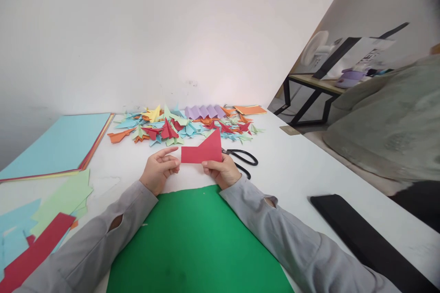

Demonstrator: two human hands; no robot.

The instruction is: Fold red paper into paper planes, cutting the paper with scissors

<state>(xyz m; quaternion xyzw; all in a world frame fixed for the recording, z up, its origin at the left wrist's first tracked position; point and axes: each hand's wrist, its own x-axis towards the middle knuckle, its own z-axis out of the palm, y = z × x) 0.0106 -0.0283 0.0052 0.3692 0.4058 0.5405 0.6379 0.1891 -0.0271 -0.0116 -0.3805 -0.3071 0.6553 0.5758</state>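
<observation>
Folded red paper point(202, 152) is held up above the far end of the green sheet point(192, 242), with a straight strip to the left and a slanted point rising at the right. My right hand point(223, 169) pinches its lower right corner, thumb in front and the other fingers hidden behind. Just off the paper's left edge is my left hand point(160, 168), its fingers apart and nothing visible in them. Scissors point(242, 158) with black handles lie behind my right hand, their blades hidden.
Many small folded paper planes point(168, 129) and a pleated purple paper point(205, 112) lie along the wall. Stacked large coloured sheets point(62, 139) and paper offcuts point(65, 197) are at left. A black strip-shaped object point(364, 233) lies at right; a person's clothing point(388, 119) shows beyond.
</observation>
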